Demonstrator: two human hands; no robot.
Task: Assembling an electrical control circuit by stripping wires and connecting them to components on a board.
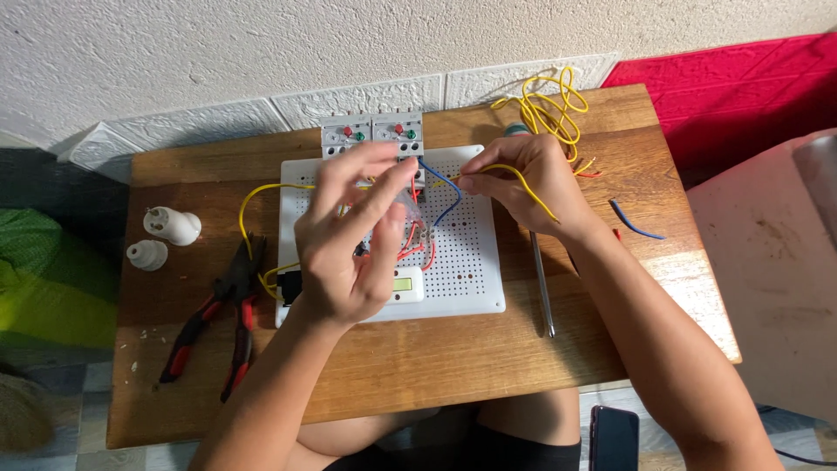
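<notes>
Over a white perforated board [475, 262] on a small wooden table [392, 375], the right hand [536, 179] pinches a yellow wire [523, 179] between thumb and fingertips; the wire arcs out over the knuckles towards the wrist. The left hand [349, 240] hovers above the board's red wires [410, 244], fingers [384, 196] loosely spread and blurred, gripping nothing that can be made out. Red-handled pliers [218, 323] lie left of the board, two white lamp holders [161, 237] beyond them, and a metal rod [542, 288] to the right.
</notes>
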